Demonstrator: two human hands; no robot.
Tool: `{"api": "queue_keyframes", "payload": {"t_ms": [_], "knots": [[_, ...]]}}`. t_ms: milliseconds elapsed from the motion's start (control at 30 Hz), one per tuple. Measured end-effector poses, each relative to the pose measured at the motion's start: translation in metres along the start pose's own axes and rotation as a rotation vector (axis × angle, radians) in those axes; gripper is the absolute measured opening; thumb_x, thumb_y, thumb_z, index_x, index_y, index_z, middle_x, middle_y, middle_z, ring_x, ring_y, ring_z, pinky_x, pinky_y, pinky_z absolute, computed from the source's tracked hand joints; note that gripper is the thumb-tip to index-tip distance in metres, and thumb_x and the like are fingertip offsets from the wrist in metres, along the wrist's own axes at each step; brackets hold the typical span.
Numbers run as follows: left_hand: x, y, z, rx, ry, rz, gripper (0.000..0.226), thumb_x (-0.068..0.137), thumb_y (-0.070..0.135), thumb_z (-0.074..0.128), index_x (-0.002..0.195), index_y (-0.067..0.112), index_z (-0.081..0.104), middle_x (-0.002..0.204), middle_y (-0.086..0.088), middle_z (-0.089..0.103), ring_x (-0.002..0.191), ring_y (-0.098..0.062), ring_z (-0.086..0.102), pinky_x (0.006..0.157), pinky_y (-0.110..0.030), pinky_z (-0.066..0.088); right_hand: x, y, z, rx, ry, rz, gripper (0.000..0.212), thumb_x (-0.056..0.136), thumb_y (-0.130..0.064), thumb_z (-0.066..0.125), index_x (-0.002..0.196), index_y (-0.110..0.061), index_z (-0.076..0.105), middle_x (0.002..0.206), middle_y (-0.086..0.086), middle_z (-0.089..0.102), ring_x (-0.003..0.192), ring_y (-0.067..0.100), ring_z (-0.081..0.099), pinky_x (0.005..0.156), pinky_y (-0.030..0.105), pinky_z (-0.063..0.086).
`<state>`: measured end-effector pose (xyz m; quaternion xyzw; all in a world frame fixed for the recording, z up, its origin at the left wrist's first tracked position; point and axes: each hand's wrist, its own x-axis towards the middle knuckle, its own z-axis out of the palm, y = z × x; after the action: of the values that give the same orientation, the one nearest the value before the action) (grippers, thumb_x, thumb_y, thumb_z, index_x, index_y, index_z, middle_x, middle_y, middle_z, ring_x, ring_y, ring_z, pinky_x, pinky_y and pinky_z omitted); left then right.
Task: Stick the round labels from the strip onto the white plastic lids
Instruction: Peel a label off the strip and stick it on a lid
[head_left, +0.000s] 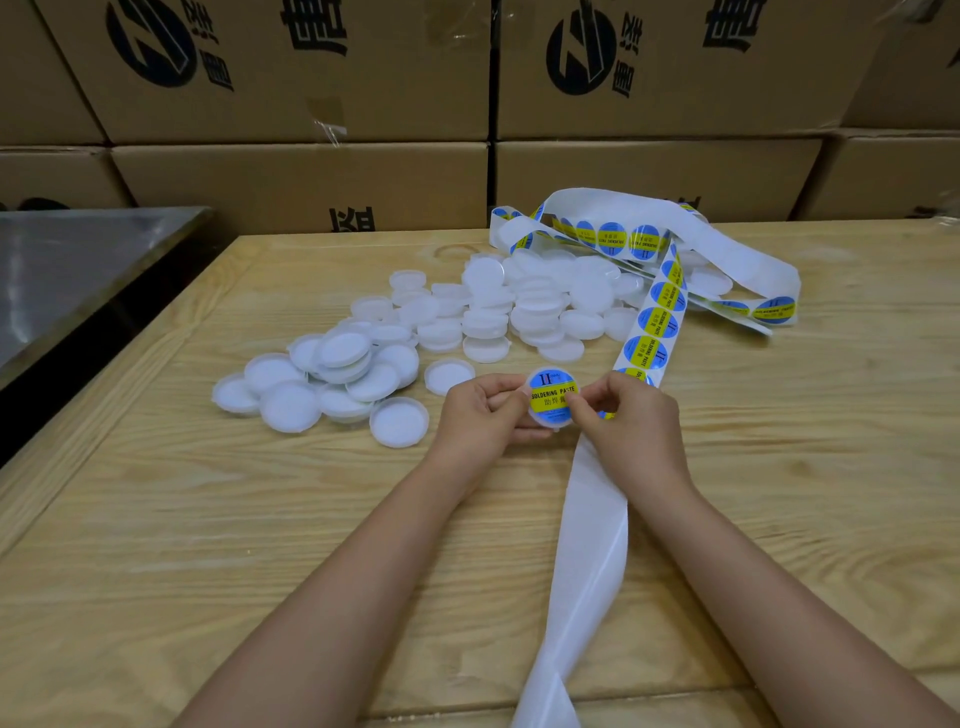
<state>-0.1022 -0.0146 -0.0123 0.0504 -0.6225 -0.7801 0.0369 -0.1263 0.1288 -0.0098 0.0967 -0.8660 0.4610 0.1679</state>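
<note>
While the left hand (480, 410) curled its fingers round the left edge of a lid (550, 425), the right hand (631, 421) pinched the right edge between thumb and forefinger, just above the table (260, 519). On the lid sat a round, glossy label (551, 396): blue, with a yellow band reading "SOLDERING PASTE", Chinese characters beneath and an "II" mark above. Under the right hand ran the strip (657, 317), a smooth white backing carrying the same labels. It looped behind a loose pile of lids (467, 317), which were shallow, round, translucent white plastic. Nearer the person the strip lay bare and twisted. The table was pale, grainy wood. Behind it stood brown cartons (291, 176) printed with a dark round logo and large Chinese characters.
</note>
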Motion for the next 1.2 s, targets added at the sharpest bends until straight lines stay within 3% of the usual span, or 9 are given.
{"api": "queue_keyframes", "payload": {"t_ms": [200, 367, 667, 767, 833, 867, 1000, 1067, 1200], "knots": [[0.000, 0.000, 0.004, -0.016, 0.039, 0.013, 0.009, 0.094, 0.003, 0.052, 0.101, 0.001, 0.058, 0.075, -0.006, 0.073, 0.069, -0.021, 0.071, 0.062, -0.027, 0.059, -0.003, -0.005, -0.003, -0.167, 0.059, -0.081, 0.016, 0.084, -0.025, 0.068, 0.078, -0.010, 0.069, 0.072, -0.001, 0.069, 0.072, 0.018, 0.063, 0.068, 0.030, 0.044], [-0.001, 0.000, 0.006, -0.028, 0.049, 0.016, 0.018, 0.093, 0.004, 0.054, 0.109, -0.005, 0.055, 0.076, -0.006, 0.073, 0.068, -0.021, 0.071, 0.062, -0.028, 0.059, -0.001, -0.007, -0.003, -0.444, 0.089, -0.240, 0.031, 0.090, -0.034, 0.061, 0.084, -0.005, 0.066, 0.081, 0.012, 0.067, 0.077, 0.033, 0.061, 0.062, 0.034, 0.033], [-0.002, 0.001, 0.004, -0.100, 0.020, 0.026, 0.022, 0.095, 0.004, 0.050, 0.112, -0.008, 0.056, 0.076, -0.008, 0.073, 0.067, -0.020, 0.071, 0.060, -0.026, 0.057, -0.005, -0.014, 0.001, -0.562, 0.288, -0.471, 0.036, 0.072, -0.027, 0.080, 0.067, 0.000, 0.057, 0.062, 0.014, 0.056, 0.038, 0.030, 0.051, 0.036, 0.025, 0.035], [-0.002, 0.001, 0.003, -0.133, 0.008, 0.024, 0.022, 0.095, 0.005, 0.050, 0.111, -0.008, 0.058, 0.081, -0.013, 0.073, 0.069, -0.022, 0.071, 0.060, -0.025, 0.057, -0.006, -0.011, 0.005, -0.320, 0.209, -0.269, 0.040, 0.081, -0.029, 0.072, 0.105, -0.001, 0.057, 0.086, 0.012, 0.059, 0.063, 0.032, 0.060, 0.052, 0.030, 0.035], [-0.001, 0.001, 0.002, -0.126, 0.006, 0.022, 0.021, 0.095, 0.004, 0.050, 0.110, -0.008, 0.058, 0.081, -0.013, 0.073, 0.068, -0.022, 0.071, 0.059, -0.026, 0.057, -0.004, -0.008, 0.006, -0.086, 0.079, -0.048, 0.070, 0.082, -0.035, 0.069, 0.140, -0.018, 0.033, 0.098, -0.002, 0.057, 0.073, 0.020, 0.057, 0.063, 0.028, 0.034], [-0.002, 0.001, 0.002, -0.128, -0.002, 0.024, 0.020, 0.095, 0.004, 0.050, 0.108, -0.007, 0.059, 0.080, -0.012, 0.073, 0.068, -0.022, 0.071, 0.059, -0.026, 0.057, -0.003, -0.006, 0.005, 0.021, 0.045, 0.016, 0.075, 0.082, -0.035, 0.070, 0.143, -0.024, 0.028, 0.094, -0.006, 0.058, 0.069, 0.016, 0.056, 0.062, 0.029, 0.036], [-0.002, 0.001, 0.002, -0.112, -0.043, 0.030, 0.014, 0.095, 0.005, 0.049, 0.099, 0.003, 0.062, 0.076, -0.009, 0.073, 0.067, -0.022, 0.071, 0.058, -0.026, 0.057, -0.003, -0.004, 0.006, 0.256, -0.061, 0.065, 0.008, 0.089, -0.027, 0.062, 0.092, -0.020, 0.061, 0.056, 0.006, 0.061, 0.045, 0.019, 0.055, 0.052, 0.030, 0.044], [-0.002, 0.000, 0.001, -0.082, -0.054, 0.038, 0.016, 0.094, 0.004, 0.049, 0.095, 0.006, 0.064, 0.076, -0.009, 0.073, 0.069, -0.023, 0.071, 0.058, -0.027, 0.057, -0.003, -0.003, 0.008, 0.295, -0.034, 0.105, 0.020, 0.089, -0.029, 0.062, 0.073, -0.020, 0.054, 0.052, 0.005, 0.061, 0.040, 0.012, 0.051, 0.049, 0.029, 0.042], [-0.002, -0.001, -0.001, -0.079, -0.066, 0.071, 0.018, 0.093, 0.004, 0.050, 0.097, 0.008, 0.067, 0.080, -0.010, 0.073, 0.074, -0.025, 0.071, 0.062, -0.031, 0.057, -0.002, -0.005, 0.011, 0.311, 0.036, 0.158, 0.035, 0.085, -0.035, 0.066, 0.063, -0.016, 0.046, 0.058, 0.012, 0.062, 0.048, 0.016, 0.052, 0.052, 0.029, 0.041]]}}
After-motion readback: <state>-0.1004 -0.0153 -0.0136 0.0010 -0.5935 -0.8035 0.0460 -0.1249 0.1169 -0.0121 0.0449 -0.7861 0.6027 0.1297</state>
